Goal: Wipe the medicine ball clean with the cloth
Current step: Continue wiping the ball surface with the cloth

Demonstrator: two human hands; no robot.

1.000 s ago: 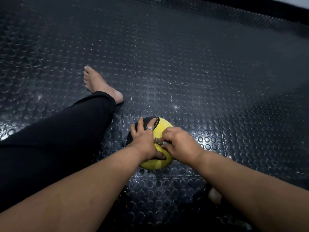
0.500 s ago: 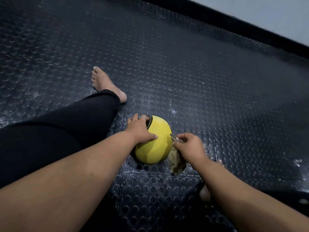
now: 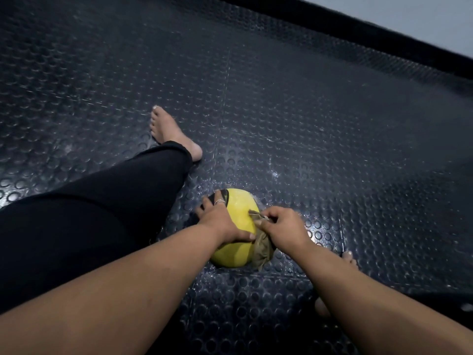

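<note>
Studded floor [image 3: 294,103]: right hand [image 3: 284,226] pinches cloth [image 3: 262,248].

The one camera sits on my head and looks forward and steeply down, wide-angled, so the studded floor [image 3: 294,103] curves off toward the upper edge. It is close: my forearms enter from the bottom corners and my left hand [image 3: 221,221] and right hand [image 3: 286,226] meet just below the frame's centre. A pale wall [image 3: 422,19] cuts across the upper right corner.
</note>
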